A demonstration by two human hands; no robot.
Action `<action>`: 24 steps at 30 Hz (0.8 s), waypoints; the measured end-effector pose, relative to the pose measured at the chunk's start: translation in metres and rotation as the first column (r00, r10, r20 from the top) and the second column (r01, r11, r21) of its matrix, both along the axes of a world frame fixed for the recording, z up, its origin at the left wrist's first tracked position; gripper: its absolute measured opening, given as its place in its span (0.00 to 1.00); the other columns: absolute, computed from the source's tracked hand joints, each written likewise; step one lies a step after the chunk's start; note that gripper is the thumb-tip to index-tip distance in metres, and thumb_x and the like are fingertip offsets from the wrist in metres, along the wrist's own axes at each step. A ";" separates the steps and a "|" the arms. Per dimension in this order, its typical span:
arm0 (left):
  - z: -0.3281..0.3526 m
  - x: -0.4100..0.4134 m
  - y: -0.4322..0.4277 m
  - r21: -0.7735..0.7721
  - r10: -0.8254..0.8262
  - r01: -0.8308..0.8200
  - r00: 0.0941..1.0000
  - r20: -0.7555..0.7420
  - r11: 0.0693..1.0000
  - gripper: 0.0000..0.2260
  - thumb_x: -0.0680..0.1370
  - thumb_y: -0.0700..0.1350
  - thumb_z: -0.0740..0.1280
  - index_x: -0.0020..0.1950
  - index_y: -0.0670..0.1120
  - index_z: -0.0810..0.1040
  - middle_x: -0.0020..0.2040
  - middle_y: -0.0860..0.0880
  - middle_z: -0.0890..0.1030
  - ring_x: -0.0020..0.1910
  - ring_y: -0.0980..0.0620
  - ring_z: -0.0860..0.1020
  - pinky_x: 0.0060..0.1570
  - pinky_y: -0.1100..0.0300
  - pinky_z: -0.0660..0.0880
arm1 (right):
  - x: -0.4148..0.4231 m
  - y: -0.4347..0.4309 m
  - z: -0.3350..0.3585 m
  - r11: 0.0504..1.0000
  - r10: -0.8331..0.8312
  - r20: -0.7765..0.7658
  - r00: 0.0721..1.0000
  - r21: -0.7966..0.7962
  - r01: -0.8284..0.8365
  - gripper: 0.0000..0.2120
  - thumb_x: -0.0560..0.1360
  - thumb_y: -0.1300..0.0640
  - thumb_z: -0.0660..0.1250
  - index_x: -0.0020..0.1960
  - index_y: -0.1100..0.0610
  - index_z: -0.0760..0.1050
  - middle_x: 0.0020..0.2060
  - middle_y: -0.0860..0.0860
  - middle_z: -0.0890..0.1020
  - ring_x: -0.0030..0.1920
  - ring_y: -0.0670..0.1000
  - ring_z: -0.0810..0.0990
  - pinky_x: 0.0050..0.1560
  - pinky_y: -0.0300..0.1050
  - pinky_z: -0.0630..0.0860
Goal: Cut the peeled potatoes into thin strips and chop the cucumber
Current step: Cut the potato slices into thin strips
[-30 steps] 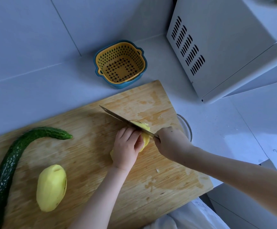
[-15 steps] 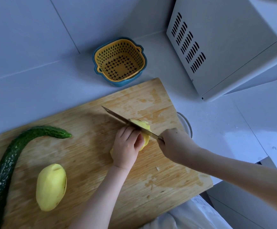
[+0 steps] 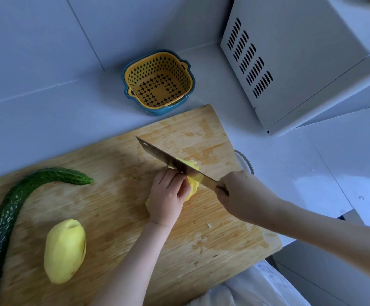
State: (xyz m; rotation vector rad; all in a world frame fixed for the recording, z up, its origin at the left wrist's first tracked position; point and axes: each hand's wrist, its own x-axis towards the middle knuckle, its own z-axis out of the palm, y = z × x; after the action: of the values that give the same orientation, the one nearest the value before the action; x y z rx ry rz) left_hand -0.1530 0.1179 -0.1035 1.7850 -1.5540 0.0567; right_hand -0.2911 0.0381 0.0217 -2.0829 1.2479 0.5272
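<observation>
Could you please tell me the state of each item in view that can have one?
Potato being cut, partly sliced, held by the left hand.
Second potato, peeled, whole, lying on the board.
Cucumber, whole, uncut.
Knife, gripped by the right hand, blade across the potato being cut.
Basket, upright, empty.

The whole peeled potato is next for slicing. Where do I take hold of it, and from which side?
Probably from above, across the middle of the whole peeled potato, fingers on its long sides: it lies flat on the cutting board, an oval with tapering ends, and the cucumber lies near its left.
</observation>
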 end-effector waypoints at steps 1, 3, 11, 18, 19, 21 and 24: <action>-0.001 0.000 0.000 0.000 0.008 -0.008 1.000 0.006 1.000 0.09 0.75 0.40 0.64 0.38 0.39 0.80 0.37 0.44 0.80 0.42 0.49 0.73 0.46 0.56 0.74 | 0.000 0.002 -0.001 1.000 0.009 -0.011 1.000 0.000 -0.009 0.18 0.79 0.57 0.55 0.30 0.56 0.63 0.25 0.50 0.68 0.24 0.49 0.66 0.26 0.41 0.65; 0.000 0.000 0.001 0.009 0.011 -0.011 1.000 0.003 1.000 0.09 0.75 0.42 0.64 0.39 0.39 0.81 0.38 0.43 0.80 0.43 0.48 0.73 0.48 0.56 0.74 | 0.008 0.004 -0.012 1.000 0.011 -0.026 1.000 -0.009 -0.012 0.17 0.79 0.57 0.54 0.30 0.56 0.63 0.26 0.50 0.68 0.25 0.50 0.66 0.25 0.41 0.64; 0.008 0.001 0.001 0.066 -0.017 0.020 0.999 -0.039 0.998 0.09 0.74 0.42 0.64 0.41 0.39 0.81 0.41 0.43 0.80 0.46 0.49 0.74 0.50 0.55 0.76 | 0.016 -0.001 -0.026 0.999 -0.038 0.017 0.999 0.002 0.038 0.17 0.79 0.57 0.55 0.31 0.58 0.65 0.26 0.51 0.68 0.25 0.50 0.66 0.25 0.40 0.62; 0.018 0.006 0.014 0.077 0.089 -0.085 0.995 -0.050 0.993 0.08 0.75 0.43 0.64 0.41 0.40 0.78 0.43 0.43 0.77 0.45 0.48 0.73 0.49 0.61 0.69 | 0.009 -0.009 -0.020 0.985 -0.150 0.088 0.985 0.103 0.141 0.15 0.78 0.57 0.58 0.35 0.59 0.73 0.24 0.50 0.70 0.23 0.47 0.69 0.25 0.38 0.67; 0.016 0.006 0.015 0.089 0.077 -0.075 0.997 -0.028 0.993 0.08 0.75 0.43 0.63 0.41 0.40 0.78 0.42 0.43 0.77 0.46 0.48 0.72 0.49 0.59 0.69 | 0.007 -0.008 -0.017 0.989 -0.133 0.098 0.986 0.073 0.127 0.16 0.79 0.57 0.57 0.33 0.58 0.70 0.24 0.49 0.69 0.24 0.47 0.68 0.25 0.38 0.65; 0.011 0.006 0.015 0.118 0.043 -0.043 0.999 -0.001 0.992 0.09 0.75 0.44 0.63 0.41 0.40 0.78 0.42 0.43 0.75 0.46 0.48 0.70 0.49 0.56 0.70 | 0.003 -0.002 -0.010 0.997 -0.075 0.104 0.992 -0.021 0.077 0.19 0.79 0.57 0.57 0.29 0.56 0.64 0.24 0.49 0.67 0.24 0.48 0.65 0.26 0.39 0.62; 0.007 0.005 0.009 0.134 0.038 -0.040 0.999 0.012 0.990 0.09 0.75 0.43 0.62 0.41 0.40 0.79 0.42 0.42 0.74 0.45 0.46 0.69 0.46 0.53 0.71 | -0.004 0.007 -0.002 0.995 0.008 0.078 0.997 -0.103 0.000 0.19 0.79 0.57 0.55 0.29 0.55 0.62 0.24 0.49 0.67 0.25 0.50 0.66 0.27 0.42 0.64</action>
State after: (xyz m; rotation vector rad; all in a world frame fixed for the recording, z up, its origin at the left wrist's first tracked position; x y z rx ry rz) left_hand -0.1483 0.1271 -0.0969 1.9223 -1.5614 -0.0216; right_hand -0.2952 0.0455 0.0195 -2.1701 1.2488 0.3861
